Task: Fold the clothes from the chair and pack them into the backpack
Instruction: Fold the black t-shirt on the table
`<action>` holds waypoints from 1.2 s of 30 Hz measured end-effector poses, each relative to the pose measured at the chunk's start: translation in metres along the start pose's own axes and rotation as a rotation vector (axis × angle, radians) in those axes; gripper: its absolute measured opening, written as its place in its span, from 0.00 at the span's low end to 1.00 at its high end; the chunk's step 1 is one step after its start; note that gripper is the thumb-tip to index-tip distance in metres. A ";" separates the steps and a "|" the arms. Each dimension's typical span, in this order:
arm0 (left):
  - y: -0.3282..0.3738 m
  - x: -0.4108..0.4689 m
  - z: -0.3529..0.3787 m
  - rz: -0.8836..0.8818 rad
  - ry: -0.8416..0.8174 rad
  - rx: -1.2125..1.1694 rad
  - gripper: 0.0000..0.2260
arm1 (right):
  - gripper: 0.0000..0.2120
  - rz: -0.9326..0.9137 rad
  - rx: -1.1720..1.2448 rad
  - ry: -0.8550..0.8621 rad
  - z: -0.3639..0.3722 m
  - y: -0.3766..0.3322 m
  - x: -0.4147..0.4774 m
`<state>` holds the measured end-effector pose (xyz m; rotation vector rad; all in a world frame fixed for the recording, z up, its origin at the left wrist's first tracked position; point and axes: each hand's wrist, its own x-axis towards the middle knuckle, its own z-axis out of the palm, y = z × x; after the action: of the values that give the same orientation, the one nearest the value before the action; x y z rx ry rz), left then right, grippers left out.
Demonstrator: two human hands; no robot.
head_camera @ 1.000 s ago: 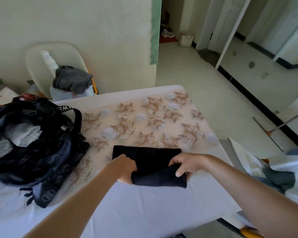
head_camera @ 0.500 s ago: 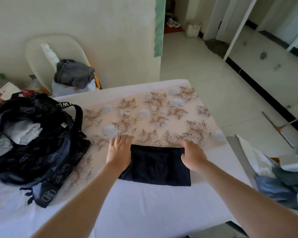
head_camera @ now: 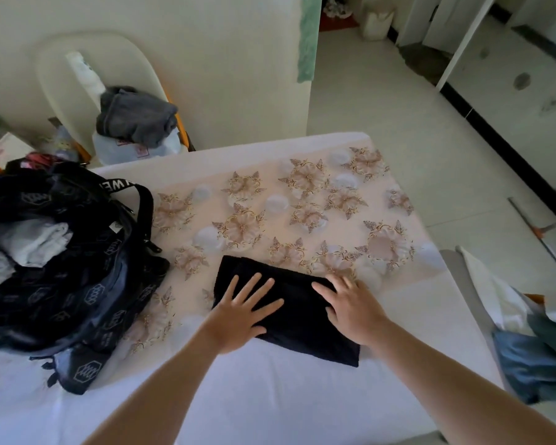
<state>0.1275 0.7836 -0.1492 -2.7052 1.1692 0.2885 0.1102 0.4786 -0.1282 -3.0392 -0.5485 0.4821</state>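
Observation:
A black garment point(head_camera: 297, 311), folded into a rectangle, lies on the table point(head_camera: 270, 396) in front of me. My left hand point(head_camera: 238, 313) lies flat on its left part with fingers spread. My right hand point(head_camera: 353, 306) presses flat on its right part. The black backpack point(head_camera: 61, 284) sits open at the table's left, with pale folded clothes point(head_camera: 32, 240) inside. Behind the table a cream chair point(head_camera: 61, 78) holds a grey garment point(head_camera: 135, 115) on top of a pale one point(head_camera: 132, 152).
The table carries a floral cloth point(head_camera: 302, 213). At the right edge another seat holds blue, dark green and white fabric point(head_camera: 533, 354). A mop handle point(head_camera: 546, 232) lies on the tiled floor to the right. Boxes and clutter point(head_camera: 4, 146) stand behind the backpack.
Both hands folded the near edge of the black garment away from me, then moved onto its top and now lie flat with fingers spread. The camera has tilted down.

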 end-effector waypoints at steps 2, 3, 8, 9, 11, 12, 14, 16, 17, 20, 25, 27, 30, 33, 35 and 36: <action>-0.029 0.012 -0.011 -0.064 0.004 0.022 0.34 | 0.26 0.056 0.045 -0.030 -0.001 -0.004 -0.001; -0.041 0.017 -0.018 -0.128 -0.023 0.026 0.37 | 0.26 0.079 0.088 -0.055 -0.003 -0.007 -0.003; -0.040 0.028 -0.060 -0.348 -0.055 -0.086 0.36 | 0.25 0.025 0.172 -0.158 -0.020 -0.018 -0.007; -0.026 0.026 -0.060 -0.334 0.026 -0.153 0.31 | 0.24 0.008 0.188 -0.185 -0.023 -0.020 -0.010; 0.008 0.018 -0.045 -0.233 0.125 -0.288 0.23 | 0.27 -0.112 0.159 -0.100 -0.024 -0.024 -0.018; 0.027 0.011 -0.033 -0.167 0.110 -0.327 0.25 | 0.31 -0.200 0.092 -0.036 -0.022 -0.025 -0.022; 0.061 -0.006 -0.010 -0.086 0.018 -0.265 0.33 | 0.37 -0.344 -0.011 -0.013 -0.021 -0.027 -0.032; 0.077 -0.019 0.005 -0.116 0.033 -0.246 0.35 | 0.36 -0.432 -0.071 -0.118 -0.020 -0.029 -0.036; 0.079 -0.022 0.007 -0.138 0.036 -0.265 0.35 | 0.35 -0.449 -0.090 -0.166 -0.019 -0.029 -0.035; 0.077 -0.026 -0.006 -0.136 0.032 -0.296 0.35 | 0.31 -0.434 -0.103 -0.166 -0.014 -0.033 -0.036; 0.084 -0.034 -0.033 -0.152 -0.055 -0.456 0.45 | 0.16 -0.250 0.157 -0.071 -0.015 -0.052 -0.027; 0.090 -0.040 -0.038 -0.173 0.001 -0.487 0.45 | 0.11 -0.128 0.327 -0.042 -0.025 -0.059 -0.019; 0.084 -0.046 -0.045 -0.364 0.137 -0.746 0.28 | 0.07 0.034 0.499 -0.006 -0.041 -0.059 -0.011; 0.060 -0.042 -0.062 -0.629 0.233 -1.037 0.15 | 0.14 0.095 0.681 -0.089 -0.050 -0.054 -0.012; 0.041 -0.034 -0.067 -0.634 0.238 -1.082 0.10 | 0.24 0.093 0.701 -0.143 -0.052 -0.053 -0.013; 0.033 -0.029 -0.069 -0.621 0.238 -1.074 0.10 | 0.24 0.122 0.686 -0.136 -0.051 -0.053 -0.010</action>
<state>0.0908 0.7647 -0.0781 -3.9112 0.0637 0.6409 0.0983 0.5267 -0.0729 -2.3979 -0.1462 0.7090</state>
